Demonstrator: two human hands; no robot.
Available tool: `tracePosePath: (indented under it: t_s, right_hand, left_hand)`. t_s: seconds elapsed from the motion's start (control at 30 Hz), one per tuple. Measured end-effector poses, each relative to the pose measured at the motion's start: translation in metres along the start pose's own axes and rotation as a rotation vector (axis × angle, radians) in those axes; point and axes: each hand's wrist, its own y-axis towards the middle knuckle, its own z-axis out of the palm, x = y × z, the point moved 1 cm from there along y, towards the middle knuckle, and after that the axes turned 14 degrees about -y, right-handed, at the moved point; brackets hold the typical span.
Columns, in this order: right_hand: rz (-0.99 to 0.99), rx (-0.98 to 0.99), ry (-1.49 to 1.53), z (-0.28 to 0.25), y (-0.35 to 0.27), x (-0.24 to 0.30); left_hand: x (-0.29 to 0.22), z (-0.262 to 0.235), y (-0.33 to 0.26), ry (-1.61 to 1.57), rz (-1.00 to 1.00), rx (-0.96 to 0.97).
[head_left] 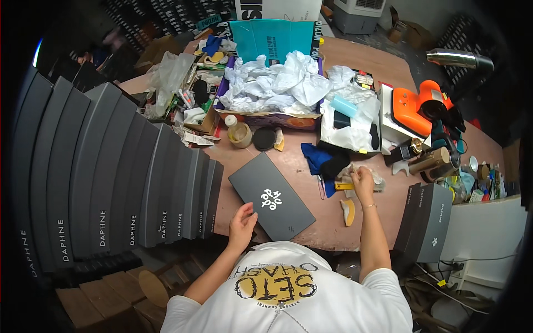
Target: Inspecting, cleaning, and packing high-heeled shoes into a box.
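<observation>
A flat dark grey shoe box [272, 196] with white lettering lies askew on the table before me. Beside its lower left edge is my left hand [242, 223], its fingers apart and holding nothing; whether they touch the box I cannot tell. My right hand [363, 183] reaches out right of the box, fingers pinched together on a crumpled pale cloth [377, 176]. Next to that hand lie a yellow-handled tool [344, 186], blue cloth [315, 157], black cloth [335, 166] and a yellow-and-white sponge-like piece [348, 212].
Tall stacks of grey boxes [119, 177] crowd the left; more boxes [427, 222] stand at the right edge. Behind are a carton of crumpled white paper [277, 116], a bottle [239, 133], a round black lid [264, 139], a white tray [350, 145] and an orange device [410, 111].
</observation>
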Motion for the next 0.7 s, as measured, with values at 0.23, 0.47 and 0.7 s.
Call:
tracePosePath:
  t_s: [0.23, 0.47, 0.7]
  right_hand:
    - [0.168, 0.35, 1.67, -0.038, -0.072, 0.128]
    - [-0.06, 0.823, 1.863, -0.043, -0.112, 0.152]
    - [-0.105, 1.161, 1.5, -0.03, -0.107, 0.187]
  left_hand:
    - [-0.007, 0.069, 0.013, -0.075, -0.052, 0.249]
    - [-0.033, 0.067, 0.038, -0.431, -0.033, 0.463]
    - [-0.022, 0.035, 0.042, -0.065, 0.189, 0.462]
